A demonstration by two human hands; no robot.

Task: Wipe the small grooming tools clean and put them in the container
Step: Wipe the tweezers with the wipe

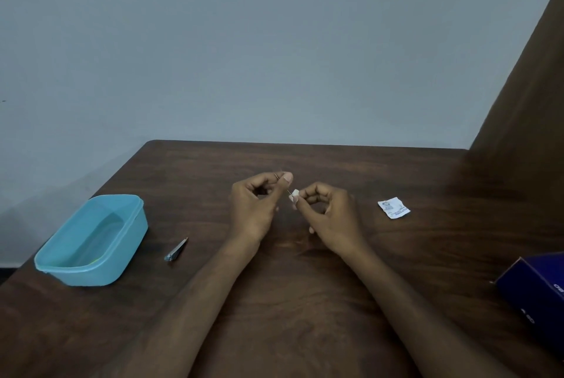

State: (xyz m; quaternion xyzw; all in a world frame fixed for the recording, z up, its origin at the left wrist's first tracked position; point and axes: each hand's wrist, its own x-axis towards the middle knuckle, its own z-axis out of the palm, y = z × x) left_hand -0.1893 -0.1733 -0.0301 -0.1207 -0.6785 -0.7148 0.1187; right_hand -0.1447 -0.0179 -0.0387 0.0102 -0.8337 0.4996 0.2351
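Head view: the left hand (256, 203) pinches a thin metal pin (276, 176) at its top, while the right hand (326, 213) pinches a small white wipe (294, 193) round its lower end, above the counter (305, 286). The pin looks light, stiff, slippery and easily dropped; best gripped near the ends. A clipper (176, 250) lies beside the tub (91, 240).

A thin metal pin-like tool (282, 184) sits pinched in the left hand (254, 206), its tip touching a small white wipe (294, 193) held by the right hand (328, 213). A nail clipper (176, 250) lies flat beside the open light-blue container (91, 240) at near left.
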